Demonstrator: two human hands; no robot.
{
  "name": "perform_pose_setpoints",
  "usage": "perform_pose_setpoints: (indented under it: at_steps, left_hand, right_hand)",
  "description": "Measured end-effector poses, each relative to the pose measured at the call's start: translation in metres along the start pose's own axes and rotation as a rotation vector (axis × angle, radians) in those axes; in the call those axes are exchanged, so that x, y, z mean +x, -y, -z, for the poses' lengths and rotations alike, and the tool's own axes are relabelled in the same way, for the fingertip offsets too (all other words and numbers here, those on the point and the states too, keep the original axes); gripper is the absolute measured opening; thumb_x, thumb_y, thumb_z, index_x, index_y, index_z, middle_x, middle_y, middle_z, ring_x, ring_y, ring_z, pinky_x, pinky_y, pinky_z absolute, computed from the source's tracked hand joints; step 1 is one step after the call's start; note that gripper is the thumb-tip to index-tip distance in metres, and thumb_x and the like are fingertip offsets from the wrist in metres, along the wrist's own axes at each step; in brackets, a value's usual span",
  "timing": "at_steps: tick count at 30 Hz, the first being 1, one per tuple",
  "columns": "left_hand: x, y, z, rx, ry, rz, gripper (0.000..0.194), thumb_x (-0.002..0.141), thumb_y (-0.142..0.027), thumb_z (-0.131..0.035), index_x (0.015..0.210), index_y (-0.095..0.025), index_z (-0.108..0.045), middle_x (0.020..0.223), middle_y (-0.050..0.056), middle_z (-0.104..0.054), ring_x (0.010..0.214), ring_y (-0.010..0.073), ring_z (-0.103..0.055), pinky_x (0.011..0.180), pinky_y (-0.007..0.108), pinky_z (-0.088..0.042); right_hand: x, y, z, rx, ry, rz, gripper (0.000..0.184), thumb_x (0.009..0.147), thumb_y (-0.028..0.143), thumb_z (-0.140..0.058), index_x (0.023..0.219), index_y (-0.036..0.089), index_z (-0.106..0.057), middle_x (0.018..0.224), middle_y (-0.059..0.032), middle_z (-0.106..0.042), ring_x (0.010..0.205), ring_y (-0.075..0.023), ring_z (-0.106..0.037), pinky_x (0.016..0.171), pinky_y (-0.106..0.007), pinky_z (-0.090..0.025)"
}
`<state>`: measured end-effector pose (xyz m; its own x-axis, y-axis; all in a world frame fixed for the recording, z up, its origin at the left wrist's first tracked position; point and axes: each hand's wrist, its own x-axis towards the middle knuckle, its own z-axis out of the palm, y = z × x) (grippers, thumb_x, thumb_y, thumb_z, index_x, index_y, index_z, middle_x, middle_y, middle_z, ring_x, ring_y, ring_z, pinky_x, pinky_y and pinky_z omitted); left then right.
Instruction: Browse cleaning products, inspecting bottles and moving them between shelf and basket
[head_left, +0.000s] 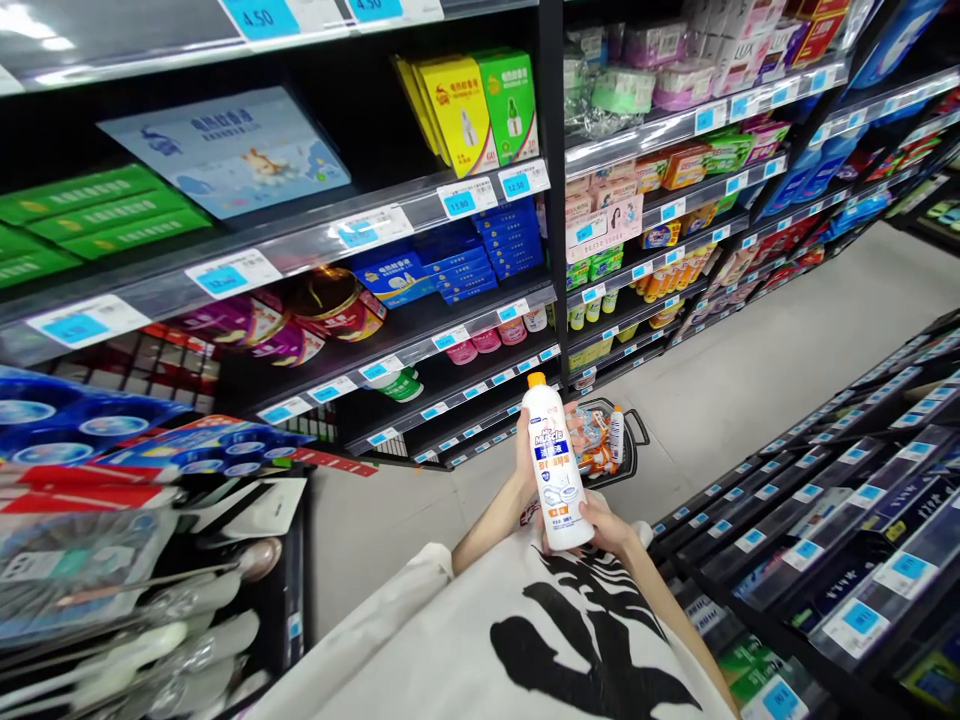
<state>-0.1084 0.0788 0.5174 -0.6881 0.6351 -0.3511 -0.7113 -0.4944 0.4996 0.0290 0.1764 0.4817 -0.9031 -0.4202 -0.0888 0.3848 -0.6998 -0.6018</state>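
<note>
A person, seen from their own head camera, stands in a narrow shop aisle with a white bottle (556, 475) held upright in front of the chest, its orange cap at the top and its label facing up to the viewer. The left hand (523, 445) is wrapped around the bottle's upper half; the right hand (604, 522) grips its lower right side, so both are closed on it. Open room is a strip of pale grey floor (757, 385), widening toward the upper right. Tall shelving (420, 222) with price tags along its edges bounds the far side, and a low tiered rack (802, 520) slants in close on the right. At lower left, a stand of packaged utensils (180, 600) juts in, its dark edge near the person's pale top (450, 640). Just beyond the bottle, partly hidden by it, a black-rimmed basket (634, 462) takes up part of the walkway (another orange-capped bottle (616, 442) leans inside). Yellow and green boxes (480, 115) stand on an upper shelf; blue boxes (510, 245) are stacked beneath.
</note>
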Motion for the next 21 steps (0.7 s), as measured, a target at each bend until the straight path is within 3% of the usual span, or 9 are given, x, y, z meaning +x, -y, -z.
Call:
perform_pose_setpoints:
  at_steps: [6,11,21]
  left_hand:
    - [-0.005,-0.0009,-0.0038,0.007,-0.002,0.016,0.09,0.087,-0.087,-0.051,0.138,-0.014,-0.067,0.092,0.012,-0.079,0.063,0.0224,-0.068,0.058,0.035,-0.054]
    - [-0.0068,-0.0017,-0.0016,-0.004,0.02,0.009,0.092,0.086,-0.088,-0.053,0.143,-0.016,-0.063,0.096,0.011,-0.08,0.059,0.0211,-0.067,0.052,0.034,-0.05]
    - [-0.0079,-0.0023,-0.0017,0.011,0.034,0.0,0.09,0.084,-0.085,-0.058,0.142,-0.017,-0.062,0.094,0.01,-0.08,0.058,0.0213,-0.068,0.048,0.033,-0.047]
  right_hand:
    - [-0.0013,-0.0015,0.0016,-0.007,0.018,-0.007,0.074,0.084,0.068,-0.079,0.133,0.018,-0.056,0.114,-0.0169,-0.076,0.079,-0.0232,-0.075,0.041,-0.02,-0.044]
    - [-0.0004,-0.003,0.0023,0.028,0.047,0.008,0.074,0.083,0.063,-0.083,0.135,0.018,-0.057,0.11,-0.014,-0.077,0.067,-0.0169,-0.069,0.041,-0.021,-0.042]
    - [0.0005,-0.0003,-0.0001,0.016,0.017,-0.007,0.073,0.079,0.072,-0.081,0.124,0.018,-0.06,0.1,-0.0114,-0.077,0.06,-0.0146,-0.064,0.04,-0.021,-0.044]
